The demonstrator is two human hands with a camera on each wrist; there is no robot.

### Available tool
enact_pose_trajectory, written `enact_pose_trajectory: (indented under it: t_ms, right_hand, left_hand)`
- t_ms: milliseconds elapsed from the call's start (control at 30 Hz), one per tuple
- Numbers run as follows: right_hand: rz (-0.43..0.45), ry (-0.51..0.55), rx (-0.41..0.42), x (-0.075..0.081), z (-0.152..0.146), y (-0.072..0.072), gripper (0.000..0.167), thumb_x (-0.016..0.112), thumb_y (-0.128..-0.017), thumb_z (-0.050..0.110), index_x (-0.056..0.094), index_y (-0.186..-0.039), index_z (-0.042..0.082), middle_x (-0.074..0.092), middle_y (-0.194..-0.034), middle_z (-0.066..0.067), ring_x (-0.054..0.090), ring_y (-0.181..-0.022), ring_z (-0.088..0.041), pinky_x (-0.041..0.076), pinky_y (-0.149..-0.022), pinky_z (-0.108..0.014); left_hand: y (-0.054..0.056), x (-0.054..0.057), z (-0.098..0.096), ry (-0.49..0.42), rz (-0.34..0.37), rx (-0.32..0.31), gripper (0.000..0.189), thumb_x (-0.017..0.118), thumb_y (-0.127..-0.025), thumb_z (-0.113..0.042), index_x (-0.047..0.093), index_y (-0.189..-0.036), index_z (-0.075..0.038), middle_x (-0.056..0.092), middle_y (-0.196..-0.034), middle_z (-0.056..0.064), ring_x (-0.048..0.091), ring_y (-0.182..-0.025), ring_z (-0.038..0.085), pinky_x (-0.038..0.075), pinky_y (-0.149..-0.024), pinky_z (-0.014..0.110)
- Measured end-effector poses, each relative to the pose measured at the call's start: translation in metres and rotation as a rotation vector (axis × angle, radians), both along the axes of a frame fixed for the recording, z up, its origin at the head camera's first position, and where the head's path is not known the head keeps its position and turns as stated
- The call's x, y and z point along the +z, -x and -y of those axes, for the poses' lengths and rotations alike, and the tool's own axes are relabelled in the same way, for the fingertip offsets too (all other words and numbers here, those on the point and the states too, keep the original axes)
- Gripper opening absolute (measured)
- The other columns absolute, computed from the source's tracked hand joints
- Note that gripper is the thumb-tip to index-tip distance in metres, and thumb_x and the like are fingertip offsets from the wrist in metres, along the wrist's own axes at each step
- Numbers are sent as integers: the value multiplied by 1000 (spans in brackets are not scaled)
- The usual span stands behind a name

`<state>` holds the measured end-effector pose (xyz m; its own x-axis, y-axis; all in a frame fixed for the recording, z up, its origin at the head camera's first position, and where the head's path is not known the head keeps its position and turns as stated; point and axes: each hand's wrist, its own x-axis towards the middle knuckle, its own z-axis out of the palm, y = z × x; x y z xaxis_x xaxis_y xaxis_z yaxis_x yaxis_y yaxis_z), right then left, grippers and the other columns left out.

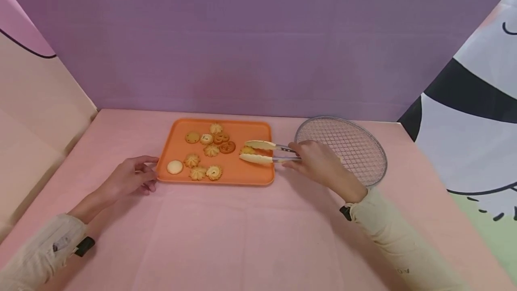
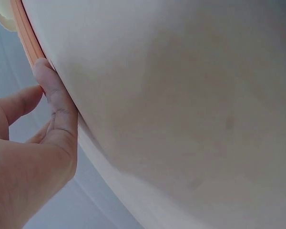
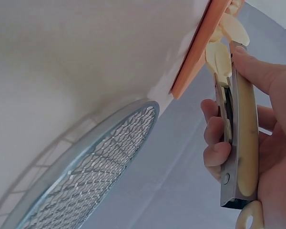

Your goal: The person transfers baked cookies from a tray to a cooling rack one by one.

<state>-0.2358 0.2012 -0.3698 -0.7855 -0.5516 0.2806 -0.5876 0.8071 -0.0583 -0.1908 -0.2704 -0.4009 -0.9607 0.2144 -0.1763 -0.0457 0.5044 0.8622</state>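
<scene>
My right hand (image 1: 315, 158) grips a pair of tongs (image 3: 243, 129) with metal arms and cream-coloured tips. Those tips stand on either side of a yellow cookie (image 1: 247, 150) on the right part of an orange tray (image 1: 230, 176). Whether they squeeze it cannot be told. At the tray's left edge is my left hand (image 1: 129, 176), its fingertips touching the rim, the fingers loosely bent. Several cookies lie on the left and middle of the tray, among them a plain round one (image 1: 175, 167), a brown one (image 1: 227, 147) and a flower-shaped one (image 1: 198, 174).
A round wire mesh rack (image 1: 363, 156) with a grey rim lies right of the tray, partly behind my right hand. Pink cloth (image 1: 226, 237) covers the table. A purple wall (image 1: 242, 57) stands behind, with printed panels at both sides.
</scene>
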Motion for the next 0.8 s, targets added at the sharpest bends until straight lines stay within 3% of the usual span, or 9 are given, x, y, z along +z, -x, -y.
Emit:
enact_pose_trajectory:
  t_ms: [633, 800]
  right_hand:
    - [-36, 24, -13, 5, -20, -9, 42, 81, -82, 42, 71, -100, 5, 56, -68, 3, 49, -58, -14, 41, -48, -30]
    - [-20, 35, -23, 5, -26, -14, 42, 81, -82, 42, 71, -101, 6, 60, -70, 2, 52, -59, -14, 43, -49, -30]
  left_hand:
    - [0, -1, 2, 9, -33, -10, 51, 58, -97, -3, 40, -143, 11, 64, -90, 18, 68, -72, 21, 60, -63, 31]
    - [-2, 0, 1, -2, -7, -16, 53, 58, -97, -2, 38, -144, 12, 64, -89, 17, 68, -73, 21, 60, -64, 31]
